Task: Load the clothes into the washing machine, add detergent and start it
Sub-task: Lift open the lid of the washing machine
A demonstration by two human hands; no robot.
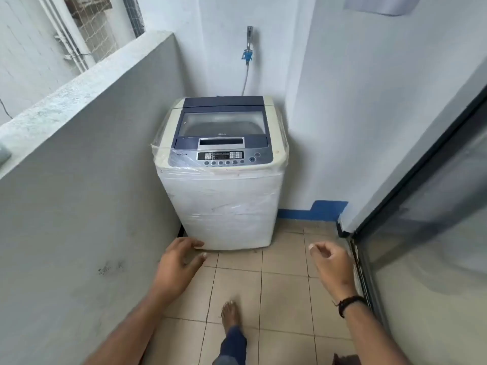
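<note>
1. Two empty hands reached out in front of me: my left hand (179,262) was spread, palm down, fingers relaxed and held loosely apart, grasping nothing.
2. My right hand (332,262) hung with its fingers loosely curled, thumb and forefinger near each other, holding nothing; a dark beaded bracelet (349,304) sat on that wrist.
3. The washing machine (221,169) stood ahead of me in the corner, a top-loader with its lid (224,123) down, its white body wrapped in clear plastic film.
4. Its control panel (224,157) faced me, with a row of round buttons along the front edge.
5. Neither hand touched the machine; my left fingertips appeared just in front of its lower left corner.
6. A tap (249,38) on the back wall fed a hose (245,80) down behind the machine.
7. A low grey wall (87,159) ran along my left, and a glass sliding door (427,233) along my right.
8. My bare foot (231,314) stood on the beige tiled floor (284,288).
9. I could see no clothes or detergent.
</note>
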